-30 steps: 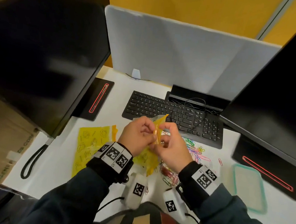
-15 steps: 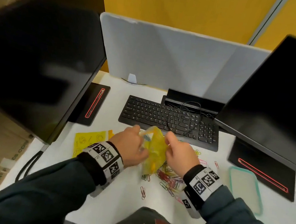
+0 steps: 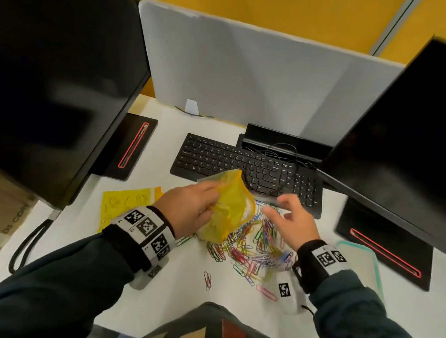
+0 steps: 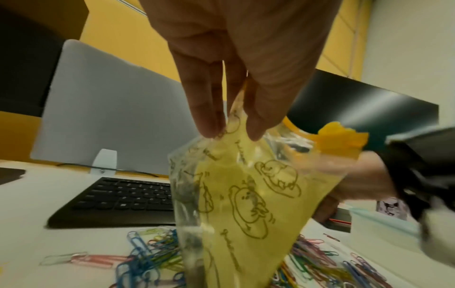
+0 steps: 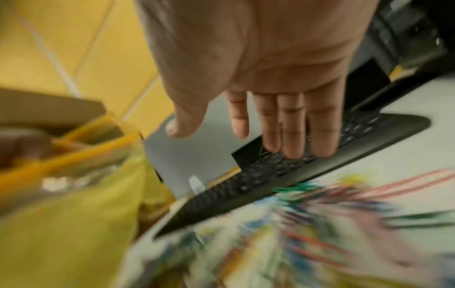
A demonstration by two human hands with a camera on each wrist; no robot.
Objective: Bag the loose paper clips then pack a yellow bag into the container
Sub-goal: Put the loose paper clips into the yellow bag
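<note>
My left hand (image 3: 199, 207) pinches the rim of a yellow plastic bag (image 3: 230, 206) printed with cartoon drawings, holding it upright over the desk with its mouth spread; the pinch on the yellow bag (image 4: 246, 194) shows in the left wrist view under my fingertips (image 4: 209, 124). A pile of coloured paper clips (image 3: 255, 243) lies on the white desk just right of and below the bag. My right hand (image 3: 284, 210) hovers open above the clips, fingers straight, holding nothing; its fingers (image 5: 290, 128) look blurred. A clear container with a teal rim (image 3: 362, 264) sits at the right.
A black keyboard (image 3: 246, 168) lies just behind the hands. Two dark monitors (image 3: 53, 76) (image 3: 416, 127) flank the desk on black bases. More flat yellow bags (image 3: 123, 205) lie to the left. A grey divider (image 3: 253, 73) stands at the back. Stray clips (image 3: 208, 279) lie near the front.
My right hand has let go of the bag and moved right over the clip pile, opening. The left hand keeps the bag, now held with its mouth spread.
</note>
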